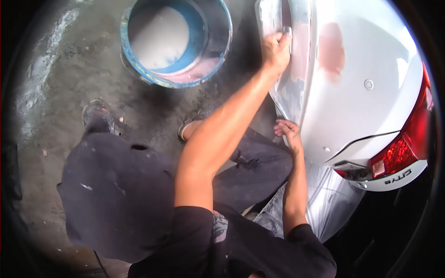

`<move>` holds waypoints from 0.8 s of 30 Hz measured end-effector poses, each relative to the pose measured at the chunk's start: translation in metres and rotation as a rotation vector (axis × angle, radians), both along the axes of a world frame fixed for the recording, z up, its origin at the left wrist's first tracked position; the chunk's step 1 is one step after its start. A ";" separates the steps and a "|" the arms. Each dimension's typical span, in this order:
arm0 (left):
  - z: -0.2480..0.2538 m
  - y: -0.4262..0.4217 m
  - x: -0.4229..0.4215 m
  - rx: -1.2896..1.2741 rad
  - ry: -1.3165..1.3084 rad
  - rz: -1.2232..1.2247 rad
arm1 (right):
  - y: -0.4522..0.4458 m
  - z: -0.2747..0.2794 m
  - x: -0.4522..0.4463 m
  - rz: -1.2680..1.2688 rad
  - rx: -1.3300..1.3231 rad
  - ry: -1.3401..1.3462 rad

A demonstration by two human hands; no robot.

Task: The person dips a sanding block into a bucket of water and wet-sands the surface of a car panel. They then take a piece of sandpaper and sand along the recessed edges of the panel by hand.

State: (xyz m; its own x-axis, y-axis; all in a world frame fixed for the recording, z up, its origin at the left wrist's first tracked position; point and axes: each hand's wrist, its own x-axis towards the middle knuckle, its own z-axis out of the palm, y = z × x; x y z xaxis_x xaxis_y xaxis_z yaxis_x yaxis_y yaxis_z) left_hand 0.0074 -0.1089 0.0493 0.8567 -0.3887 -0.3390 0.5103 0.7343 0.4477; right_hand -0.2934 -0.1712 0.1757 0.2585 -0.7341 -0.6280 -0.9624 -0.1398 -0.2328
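Observation:
My left hand [276, 52] is closed against the worn edge panel of a white car [366, 55]. A small grey-tipped piece, too unclear to name, pokes out above its fingers. That panel [293, 99] shows bare grey and pinkish sanded areas. Lower down, my right hand [289, 133] is beside the panel's lower end, its fingers partly bent, apart and holding nothing visible. To the right of my left hand, a reddish-pink patch [331, 50] marks the bodywork.
A blue-rimmed bucket [176, 85] with cloudy whitish liquid stands on the stained floor [55, 92], left of the car. Clear plastic sheeting [331, 199] hangs under the car near its red tail light [405, 141]. My bent legs [116, 194] take up the lower left.

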 end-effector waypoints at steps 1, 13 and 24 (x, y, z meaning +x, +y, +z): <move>-0.001 -0.003 -0.003 -0.047 0.029 -0.003 | 0.003 0.003 -0.003 -0.005 0.011 -0.025; -0.006 0.007 -0.067 0.236 -0.207 -0.096 | -0.008 -0.002 -0.011 0.034 -0.016 -0.009; -0.001 -0.004 -0.078 0.413 -0.223 0.208 | 0.002 0.004 0.000 0.003 -0.010 0.019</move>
